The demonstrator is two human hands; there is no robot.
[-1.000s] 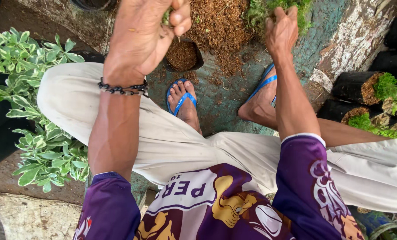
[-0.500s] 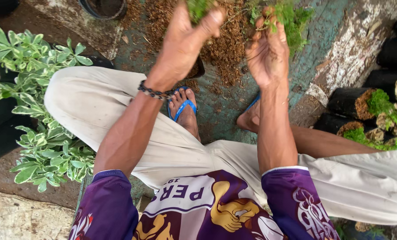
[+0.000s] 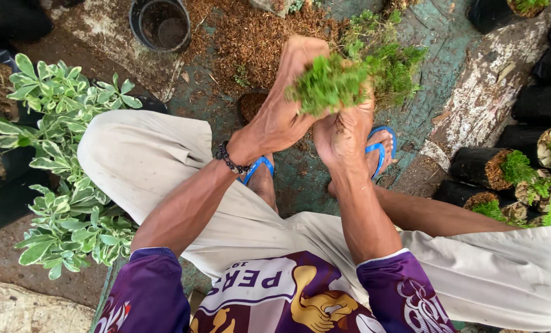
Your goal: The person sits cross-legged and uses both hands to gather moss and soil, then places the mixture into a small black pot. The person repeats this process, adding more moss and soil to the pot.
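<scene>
Above soil-strewn ground (image 3: 257, 37), the left hand (image 3: 281, 114) and right hand (image 3: 346, 132) clench a bushy, fine-leaved green clump (image 3: 331, 83) between their fingers.

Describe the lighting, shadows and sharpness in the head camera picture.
Head view: soft, even daylight, no glare and only faint shadows; both hands, left hand and right hand, and the green plant clump are sharp; the variegated shrub and frame edges show slight wide-angle stretch.
</scene>
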